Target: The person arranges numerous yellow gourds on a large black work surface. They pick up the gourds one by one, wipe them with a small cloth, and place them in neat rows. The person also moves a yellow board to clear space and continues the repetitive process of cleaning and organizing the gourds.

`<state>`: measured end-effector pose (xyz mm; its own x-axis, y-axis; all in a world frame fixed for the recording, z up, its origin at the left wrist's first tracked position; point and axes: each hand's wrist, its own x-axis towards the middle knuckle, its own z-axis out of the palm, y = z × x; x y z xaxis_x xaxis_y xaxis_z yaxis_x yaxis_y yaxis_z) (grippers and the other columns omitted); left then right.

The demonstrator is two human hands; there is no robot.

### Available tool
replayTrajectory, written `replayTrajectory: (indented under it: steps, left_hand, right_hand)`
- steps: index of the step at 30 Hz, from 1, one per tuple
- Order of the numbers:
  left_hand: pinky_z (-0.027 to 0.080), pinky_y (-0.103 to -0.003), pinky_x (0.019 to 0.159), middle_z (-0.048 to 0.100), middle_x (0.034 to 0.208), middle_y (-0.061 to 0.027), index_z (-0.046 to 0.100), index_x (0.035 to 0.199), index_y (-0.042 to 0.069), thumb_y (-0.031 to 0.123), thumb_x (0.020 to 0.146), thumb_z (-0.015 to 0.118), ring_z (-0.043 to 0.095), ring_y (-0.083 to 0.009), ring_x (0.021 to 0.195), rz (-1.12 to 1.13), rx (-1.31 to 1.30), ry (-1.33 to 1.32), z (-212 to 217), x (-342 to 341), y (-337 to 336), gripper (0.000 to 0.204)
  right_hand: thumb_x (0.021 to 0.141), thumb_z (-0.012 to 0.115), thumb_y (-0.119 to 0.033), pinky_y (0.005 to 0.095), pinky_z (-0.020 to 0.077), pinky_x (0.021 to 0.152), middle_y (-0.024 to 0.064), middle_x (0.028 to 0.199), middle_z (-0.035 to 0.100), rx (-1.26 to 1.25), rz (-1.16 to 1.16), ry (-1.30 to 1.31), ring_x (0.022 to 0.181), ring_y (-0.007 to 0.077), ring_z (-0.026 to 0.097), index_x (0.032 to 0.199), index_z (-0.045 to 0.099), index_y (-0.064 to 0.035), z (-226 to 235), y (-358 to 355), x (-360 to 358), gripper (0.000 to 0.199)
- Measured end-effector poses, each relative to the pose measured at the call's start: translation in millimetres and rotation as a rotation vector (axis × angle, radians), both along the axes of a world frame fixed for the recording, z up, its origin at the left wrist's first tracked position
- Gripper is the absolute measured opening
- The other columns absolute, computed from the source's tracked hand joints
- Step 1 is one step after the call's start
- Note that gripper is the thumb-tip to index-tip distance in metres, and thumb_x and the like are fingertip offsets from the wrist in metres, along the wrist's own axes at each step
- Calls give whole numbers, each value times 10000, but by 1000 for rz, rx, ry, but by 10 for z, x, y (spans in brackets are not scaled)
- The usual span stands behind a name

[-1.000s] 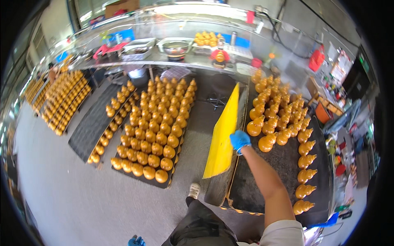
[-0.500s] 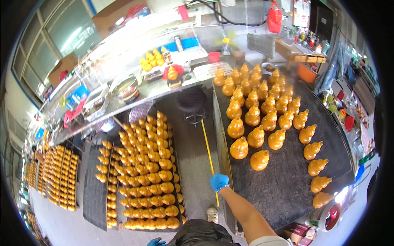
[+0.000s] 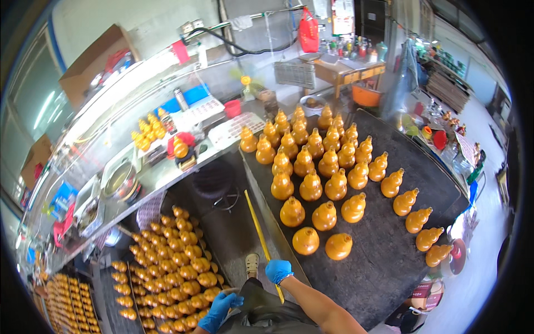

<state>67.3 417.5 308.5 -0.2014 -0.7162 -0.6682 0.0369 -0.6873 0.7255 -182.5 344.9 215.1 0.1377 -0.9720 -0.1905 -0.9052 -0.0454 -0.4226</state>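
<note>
- Two hands in blue gloves are shown in the head view, held apart from each other at the lower middle.
- Right hand (image 3: 279,271): closed over the upper edge of a yellow board (image 3: 257,225). The forearm is extended from the lower right.
- Board: seen nearly edge-on as a narrow strip, slanted from upper left to lower right. It is held upright in the gap between a dark table (image 3: 361,284) and the dense rows at lower left. Whether the floor is touched by its lower edge cannot be told.
- Left hand (image 3: 221,312): positioned to the left of and below the right hand, near the close end of those rows, with the fingers directed rightward. Whether anything is gripped in it cannot be told.
- Shoe (image 3: 252,265): planted just left of the board.
- Stool (image 3: 212,181): located near the board's far end, its round seat seen dark.
- Table: loaded with glossy amber gourds (image 3: 311,186), grouped in rows toward the far end. Others are set in single file along the right side.
- Lower left: more gourds are arranged in close rows; a further group is seen at the left rim.
- Counter (image 3: 156,186): run along the wall. A pot (image 3: 119,183), a flask (image 3: 181,99) and a red cup (image 3: 232,108) are placed on it.
- Red bag (image 3: 308,32): hung at the wall.
- Orange tub (image 3: 365,96): placed beyond the table's far end.
</note>
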Motion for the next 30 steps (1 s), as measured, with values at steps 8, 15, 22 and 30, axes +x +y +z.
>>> replayTrajectory:
  steps: [8,15,22,30]
  left_hand:
    - [429,-235,493,572,691,-4,577,876,107,166,881,593,522,-114,545,152,116,-69,-422,1048,-1679,61]
    - [518,-309,549,629,835,-56,573,954,136,267,952,485,606,-195,666,-2,176,78,-809,2096,-2698,158]
    - [534,-327,557,656,877,-96,602,875,89,259,981,451,624,-208,655,-477,622,372,-344,1125,-3731,251]
    - [550,-327,649,662,837,-123,559,1158,-19,99,917,544,642,-194,716,-572,-31,-203,-792,-4,-3785,269]
  right_hand:
    - [820,510,-233,472,520,649,191,808,678,174,-108,6,745,374,667,832,706,-64,-485,-1948,367,259]
    - [865,520,-213,456,521,632,168,817,674,159,-735,70,742,352,664,1128,600,-13,-460,-3104,571,341]
    - [877,550,-247,435,501,625,158,833,651,10,-427,-304,759,361,621,1197,564,-84,638,-2131,673,360]
    - [739,680,-98,420,485,674,121,843,657,-650,-898,-36,750,333,620,1020,675,-92,1653,-450,54,281]
